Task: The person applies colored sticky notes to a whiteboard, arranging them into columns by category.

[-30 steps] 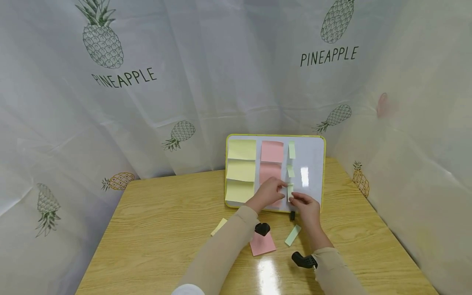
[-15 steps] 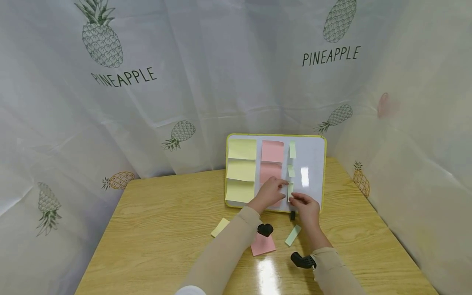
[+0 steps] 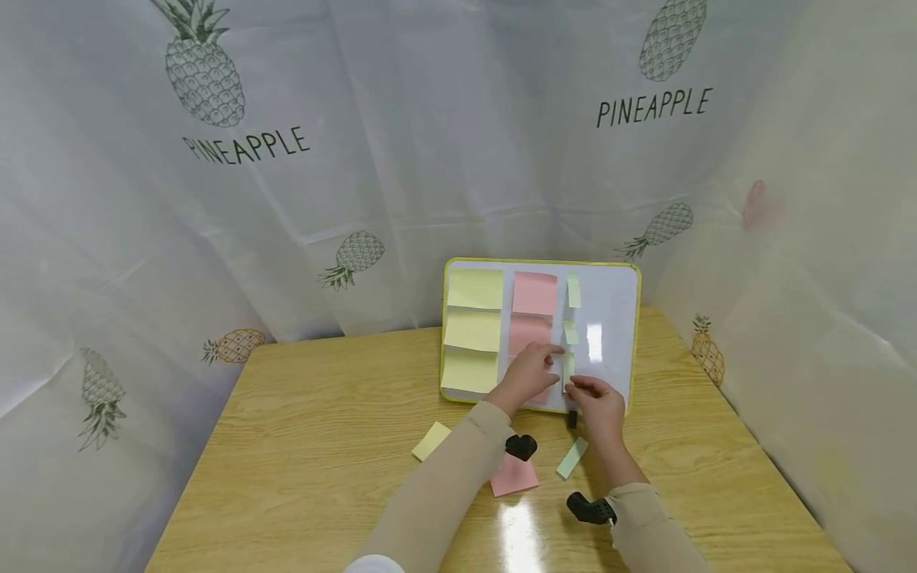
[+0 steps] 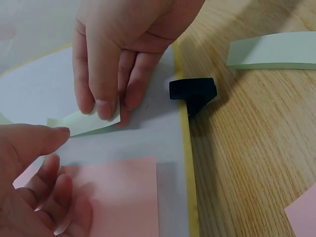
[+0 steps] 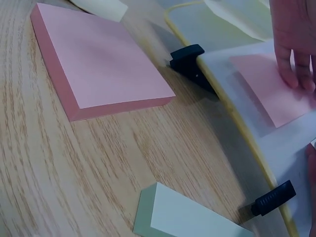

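Observation:
A narrow pale green sticky note (image 3: 569,368) lies upright against the whiteboard (image 3: 609,302), low in a column with two other green notes (image 3: 573,292). My right hand (image 3: 600,407) pinches its lower end between thumb and fingers, as the left wrist view shows. There the strip (image 4: 89,123) bows slightly off the board. My left hand (image 3: 527,374) is over the lowest pink note (image 4: 118,197); one straight finger touches the strip's upper end, and the other fingers bend loosely. In the right wrist view the strip is almost out of frame.
Yellow notes (image 3: 473,330) and pink notes (image 3: 534,294) fill columns on the board's left. Black feet (image 3: 571,419) stand under its lower edge. Pads lie in front: green (image 3: 571,458), pink (image 3: 514,477), yellow (image 3: 430,440). A pineapple-print curtain (image 3: 458,159) hangs behind.
The head view has shifted slightly. My left fingertip sits a little higher at the strip's top end. The right hand keeps its pinch in nearly the same place.

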